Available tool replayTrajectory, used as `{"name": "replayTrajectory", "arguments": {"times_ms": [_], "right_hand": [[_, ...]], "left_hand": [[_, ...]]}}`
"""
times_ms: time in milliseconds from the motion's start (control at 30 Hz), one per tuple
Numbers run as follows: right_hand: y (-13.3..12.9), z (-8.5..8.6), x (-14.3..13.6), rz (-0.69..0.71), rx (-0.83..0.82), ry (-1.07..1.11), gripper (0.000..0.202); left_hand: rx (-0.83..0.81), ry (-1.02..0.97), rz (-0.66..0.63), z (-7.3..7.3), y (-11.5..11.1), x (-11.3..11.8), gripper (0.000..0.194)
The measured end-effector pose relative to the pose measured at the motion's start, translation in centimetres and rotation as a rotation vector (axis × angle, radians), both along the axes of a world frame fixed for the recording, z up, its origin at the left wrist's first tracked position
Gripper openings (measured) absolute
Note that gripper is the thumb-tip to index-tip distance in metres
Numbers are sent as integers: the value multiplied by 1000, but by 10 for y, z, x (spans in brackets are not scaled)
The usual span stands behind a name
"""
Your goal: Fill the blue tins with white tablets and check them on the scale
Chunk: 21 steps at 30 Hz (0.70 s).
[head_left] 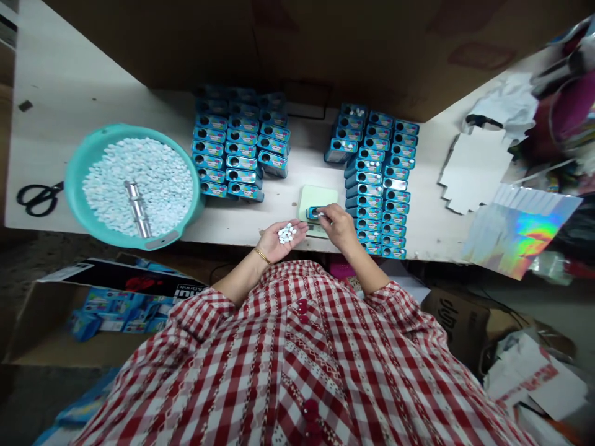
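Observation:
My left hand (pixel 277 240) is held palm up with its fingers stretched out, cupping a small heap of white pellets (pixel 287 233) that look like mints. On a pale green scale (pixel 318 196) stands a small blue tin (pixel 312 213) with a round opening in its top. The fingers of my right hand (pixel 338 225) are pinched together over that opening, with a bit of white showing at the fingertips. Part of the scale's front is covered by my hands.
A turquoise basin (pixel 77 186) of white pellets holds a metal scoop-like tube (pixel 138 209). Black scissors (pixel 39 199) lie beside it. Rows of blue tins (pixel 242 148) stand left and more tins (pixel 369 201) right. A large cardboard box (pixel 279 43) borders the back.

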State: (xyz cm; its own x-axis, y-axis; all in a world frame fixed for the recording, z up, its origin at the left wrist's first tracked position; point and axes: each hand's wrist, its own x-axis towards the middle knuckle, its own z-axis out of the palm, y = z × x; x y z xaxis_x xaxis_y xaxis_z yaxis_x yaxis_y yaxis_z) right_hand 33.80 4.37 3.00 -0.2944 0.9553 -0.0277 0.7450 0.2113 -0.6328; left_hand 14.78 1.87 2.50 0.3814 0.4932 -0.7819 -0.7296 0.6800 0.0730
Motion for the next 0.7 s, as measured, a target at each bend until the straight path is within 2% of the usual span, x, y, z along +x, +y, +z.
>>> {"name": "replayTrajectory", "arguments": {"times_ms": [100, 233, 400, 500, 567, 700], "right_hand": [[6, -6, 1, 48, 8, -103, 25], [9, -7, -6, 85, 9, -72, 24], [12, 3, -3, 60, 23, -64, 23], [2, 11, -7, 46, 60, -81, 25], [-14, 15, -20, 133, 68, -70, 26], [-50, 17, -64, 460, -5, -79, 22]], "left_hand": [[-17, 9, 11, -2, -4, -3, 28], [-43, 33, 24, -3, -12, -6, 26], [-33, 35, 24, -1, -14, -8, 26], [-42, 30, 29, -1, -15, -9, 25], [-46, 20, 30, -3, -17, -10, 24], [-86, 19, -14, -7, -28, -15, 24]]}}
